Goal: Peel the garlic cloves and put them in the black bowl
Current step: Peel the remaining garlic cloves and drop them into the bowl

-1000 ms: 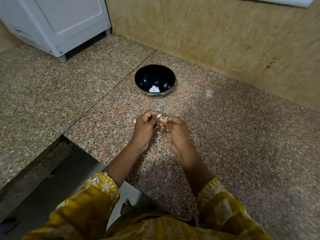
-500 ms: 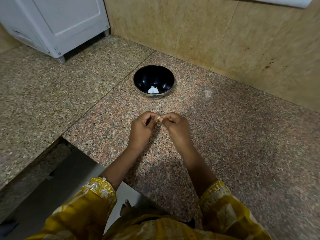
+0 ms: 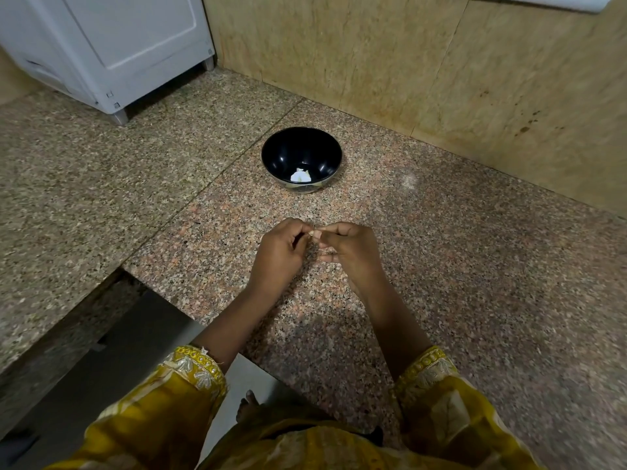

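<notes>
Black bowl (image 3: 288, 149) on granite counter (image 3: 458, 273)

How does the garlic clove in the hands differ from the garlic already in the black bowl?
The held clove is pinched between left hand and right hand over the counter; the bowl garlic lies loose inside the black bowl. The held clove is mostly hidden by the hands; the bowl garlic shows plainly white. Both look pale.

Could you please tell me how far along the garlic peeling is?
Done: white pieces lie in the bowl. In hand: the left hand and right hand pinch one small clove between them, apparently peeling it. Left: finish it and drop it in; no other cloves show.
</notes>
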